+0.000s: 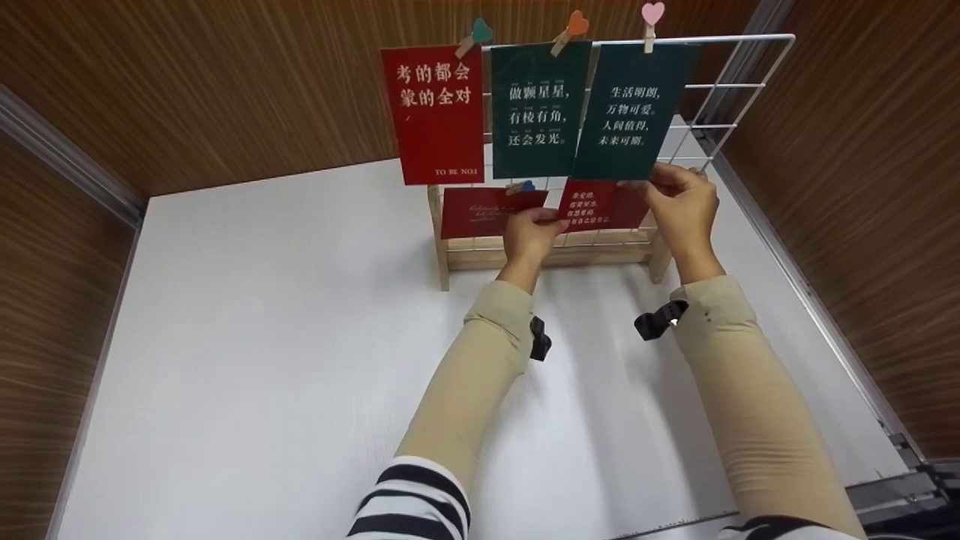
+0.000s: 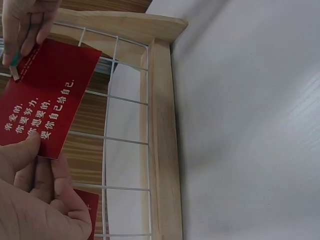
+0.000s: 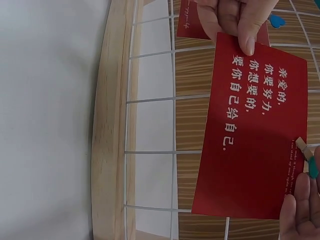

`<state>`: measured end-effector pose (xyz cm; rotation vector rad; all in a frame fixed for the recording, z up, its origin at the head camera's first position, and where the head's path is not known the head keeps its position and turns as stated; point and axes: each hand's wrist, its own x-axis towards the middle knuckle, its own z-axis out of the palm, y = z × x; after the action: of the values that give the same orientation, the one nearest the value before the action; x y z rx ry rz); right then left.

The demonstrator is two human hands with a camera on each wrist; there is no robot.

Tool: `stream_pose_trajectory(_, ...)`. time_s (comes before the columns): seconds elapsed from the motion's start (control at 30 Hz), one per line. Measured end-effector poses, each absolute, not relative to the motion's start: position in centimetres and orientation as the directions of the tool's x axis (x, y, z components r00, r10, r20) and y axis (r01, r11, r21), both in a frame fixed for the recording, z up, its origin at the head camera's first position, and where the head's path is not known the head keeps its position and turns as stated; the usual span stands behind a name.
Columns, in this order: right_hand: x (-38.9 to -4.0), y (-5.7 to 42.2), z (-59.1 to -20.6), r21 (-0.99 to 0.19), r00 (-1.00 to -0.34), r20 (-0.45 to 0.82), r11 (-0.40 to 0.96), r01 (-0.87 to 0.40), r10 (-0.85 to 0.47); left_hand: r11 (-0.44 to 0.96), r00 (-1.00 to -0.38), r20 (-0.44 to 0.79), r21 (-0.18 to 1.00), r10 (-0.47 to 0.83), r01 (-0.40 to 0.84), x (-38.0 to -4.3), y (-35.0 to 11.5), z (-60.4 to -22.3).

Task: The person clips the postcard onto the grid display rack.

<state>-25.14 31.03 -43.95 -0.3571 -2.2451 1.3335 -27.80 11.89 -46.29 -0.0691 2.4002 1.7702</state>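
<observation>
In the head view, my left hand [image 1: 531, 236] pinches the left edge of a red card [image 1: 589, 206] in the lower row of a wire grid rack. Its thumb [image 2: 22, 150] lies on the printed face, with fingers behind. At the card's opposite end, my right hand [image 1: 686, 204] pinches a small wooden clothespin [image 3: 302, 147] with a green heart. The pin's tip sits over the card's upper edge, by the small print. Beside my left hand hangs another red card [image 1: 480, 214], under a clothespin with a blue heart [image 1: 528, 186].
Along the top wire of the grid [image 1: 739, 84] hang a red card [image 1: 442, 142] and two green cards [image 1: 536, 157], [image 1: 637, 161] on heart clothespins. The rack's wooden base [image 1: 487, 259] stands on a white table [image 1: 285, 337]. Wood-grain panels [image 1: 225, 75] enclose the table.
</observation>
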Motion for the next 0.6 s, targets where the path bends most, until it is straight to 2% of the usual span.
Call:
stream_pose_trajectory(0.37, -24.7, 31.5, -44.5, -0.935, -0.833, 0.232, 0.352, -0.048, 0.502, 0.26, -0.969, -0.242, 0.939, 0.038, -0.224, -27.7, 11.4, -47.0)
stream_pose_trajectory(0.6, -24.5, 31.8, -45.1, -0.925, -0.818, 0.303, 0.356, -0.13, 0.488, 0.266, -0.976, -0.207, 0.946, 0.062, -0.183, -27.4, 11.2, -47.6)
